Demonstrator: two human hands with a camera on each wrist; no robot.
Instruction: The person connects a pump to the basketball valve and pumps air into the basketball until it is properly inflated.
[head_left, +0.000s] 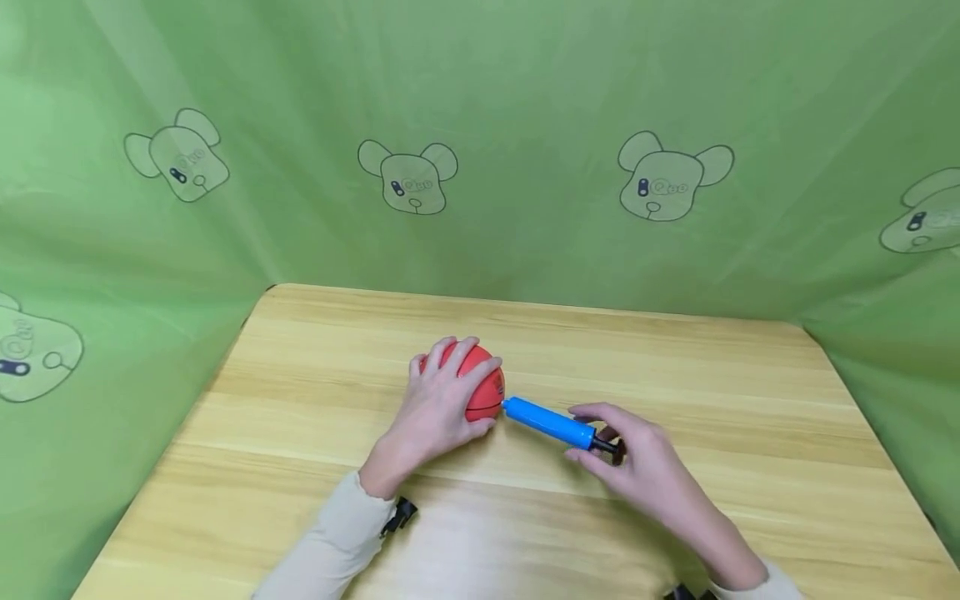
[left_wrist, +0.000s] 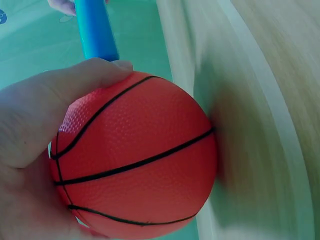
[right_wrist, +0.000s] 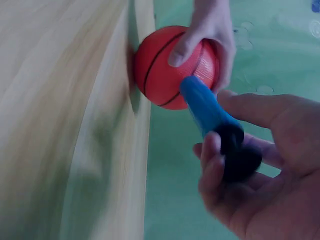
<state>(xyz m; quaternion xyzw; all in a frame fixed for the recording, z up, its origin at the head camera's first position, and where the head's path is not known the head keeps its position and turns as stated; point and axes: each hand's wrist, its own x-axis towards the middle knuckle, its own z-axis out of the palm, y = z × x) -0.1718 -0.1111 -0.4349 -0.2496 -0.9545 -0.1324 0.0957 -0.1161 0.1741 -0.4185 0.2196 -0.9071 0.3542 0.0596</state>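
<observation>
A small red basketball with black seam lines rests on the table, and my left hand grips it from above and the left. In the left wrist view the thumb curls over the ball beside a blue hand pump. The pump points at the ball's right side, its tip meeting the surface there; whether a needle is inside cannot be seen. My right hand holds the pump's black handle end, and in the right wrist view its fingers curl round the dark handle.
The wooden table extends around both hands, its far edge close to a green curtain printed with bear heads. Black straps show at the sleeves.
</observation>
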